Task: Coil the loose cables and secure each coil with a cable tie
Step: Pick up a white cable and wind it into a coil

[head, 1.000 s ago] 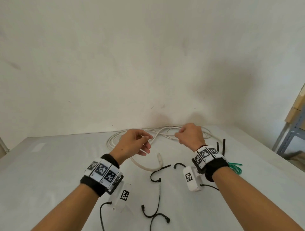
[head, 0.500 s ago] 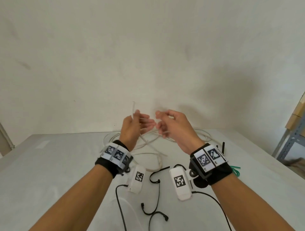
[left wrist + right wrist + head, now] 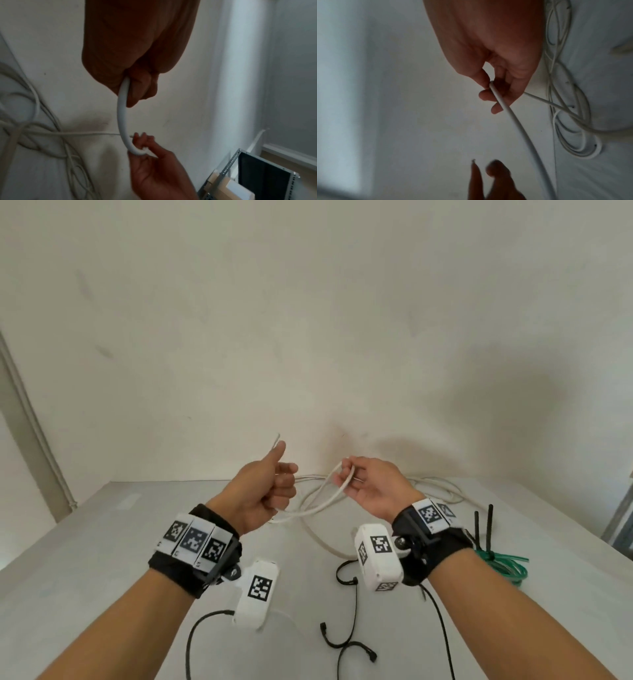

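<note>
A loose white cable (image 3: 310, 506) sags in the air between both hands above the grey table (image 3: 102, 559). My left hand (image 3: 274, 481) grips it in a fist with the thumb up, and the cable's short end (image 3: 276, 439) pokes out above the thumb. My right hand (image 3: 349, 479) is turned palm up and pinches the cable in its curled fingers. The left wrist view shows the cable (image 3: 122, 115) curving from the fist down to the right hand (image 3: 142, 146). The rest of the cable lies in a tangled pile (image 3: 431, 487) at the table's back.
Loose black cable ties (image 3: 344, 642) lie on the table in front of me, and two more (image 3: 483, 525) stick up at the right. A green coil (image 3: 507, 565) lies tied at the right. A metal shelf (image 3: 620, 525) stands past the table's right edge. A wall is close behind.
Both hands rose from the cable pile, came together, then moved apart. The right hand turned palm up, and a length of cable now hangs between them.
</note>
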A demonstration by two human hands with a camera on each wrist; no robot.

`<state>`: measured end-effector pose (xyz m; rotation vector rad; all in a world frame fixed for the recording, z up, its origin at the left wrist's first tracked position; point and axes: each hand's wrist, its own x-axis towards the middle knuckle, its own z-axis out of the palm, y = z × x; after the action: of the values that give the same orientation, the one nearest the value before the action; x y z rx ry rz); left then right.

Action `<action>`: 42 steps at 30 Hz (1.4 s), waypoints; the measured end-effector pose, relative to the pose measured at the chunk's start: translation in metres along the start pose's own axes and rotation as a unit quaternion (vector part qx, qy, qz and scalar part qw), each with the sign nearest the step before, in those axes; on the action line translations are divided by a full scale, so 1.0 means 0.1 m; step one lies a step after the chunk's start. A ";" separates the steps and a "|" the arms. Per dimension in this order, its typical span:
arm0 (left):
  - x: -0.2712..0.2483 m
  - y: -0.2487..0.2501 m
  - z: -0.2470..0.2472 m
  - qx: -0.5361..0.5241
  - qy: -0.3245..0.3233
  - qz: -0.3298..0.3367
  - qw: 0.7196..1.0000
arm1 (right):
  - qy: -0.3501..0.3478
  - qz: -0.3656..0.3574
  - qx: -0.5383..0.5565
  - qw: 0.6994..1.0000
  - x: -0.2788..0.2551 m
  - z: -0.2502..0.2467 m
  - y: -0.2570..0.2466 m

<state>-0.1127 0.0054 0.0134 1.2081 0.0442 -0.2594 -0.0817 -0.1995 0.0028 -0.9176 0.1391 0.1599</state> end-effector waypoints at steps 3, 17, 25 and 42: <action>-0.06 -0.03 -0.16 0.046 0.006 -0.033 0.998 | 0.004 -0.011 -0.030 0.999 0.03 0.01 -0.11; -0.23 0.41 -0.51 0.085 -0.055 0.021 0.995 | 0.111 -0.096 -0.025 0.989 0.07 -0.22 -0.46; -0.14 0.17 -0.16 0.200 -0.078 0.020 0.976 | -0.047 -0.108 -0.201 0.972 -0.14 0.22 -0.42; 0.09 0.07 0.11 -0.059 -0.046 0.103 0.992 | 0.044 -0.192 -0.719 0.666 -0.13 0.16 -0.20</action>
<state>-0.1033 -0.0044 0.0218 1.0724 -0.1438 -0.1295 -0.0893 -0.1994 0.0304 -2.5420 -0.1502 -0.2431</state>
